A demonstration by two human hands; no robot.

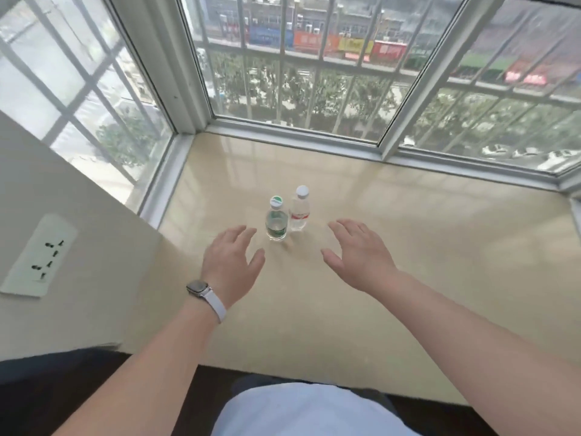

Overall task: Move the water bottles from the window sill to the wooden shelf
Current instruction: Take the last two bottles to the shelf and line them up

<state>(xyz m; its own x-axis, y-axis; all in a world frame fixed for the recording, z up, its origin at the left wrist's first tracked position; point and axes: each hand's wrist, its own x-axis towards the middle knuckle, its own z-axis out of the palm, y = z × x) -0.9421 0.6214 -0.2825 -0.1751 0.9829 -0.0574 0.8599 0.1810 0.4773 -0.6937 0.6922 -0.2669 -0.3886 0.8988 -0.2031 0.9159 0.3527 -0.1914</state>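
Two small clear water bottles stand upright side by side on the beige window sill (408,234). The green-label bottle (276,223) with a green and white cap is on the left. The red-label bottle (299,212) with a white cap is just right of it and slightly farther back. My left hand (231,262), with a watch on its wrist, hovers open a little left of and nearer than the green-label bottle. My right hand (358,253) hovers open to the right of the red-label bottle. Neither hand touches a bottle. The wooden shelf is not in view.
Barred bay windows (298,73) enclose the sill on three sides. A wall with a white power socket (41,256) stands at the left. The sill's near edge meets a dark floor below.
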